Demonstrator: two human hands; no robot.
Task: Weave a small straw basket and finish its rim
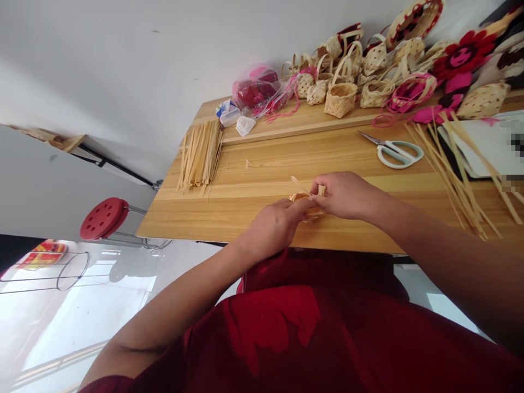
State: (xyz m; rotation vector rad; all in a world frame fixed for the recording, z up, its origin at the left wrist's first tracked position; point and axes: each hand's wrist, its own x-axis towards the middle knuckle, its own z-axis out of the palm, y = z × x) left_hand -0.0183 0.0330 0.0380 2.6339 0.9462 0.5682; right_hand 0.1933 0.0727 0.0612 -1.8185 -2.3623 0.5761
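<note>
pale wall along far edge of wooden desk | red stool by near-left corner | glossy floor, bright patches

The wooden worktop carries a pile of strips at left, scissors and loose strips at right — woven baskets crowd its far ledge.
</note>
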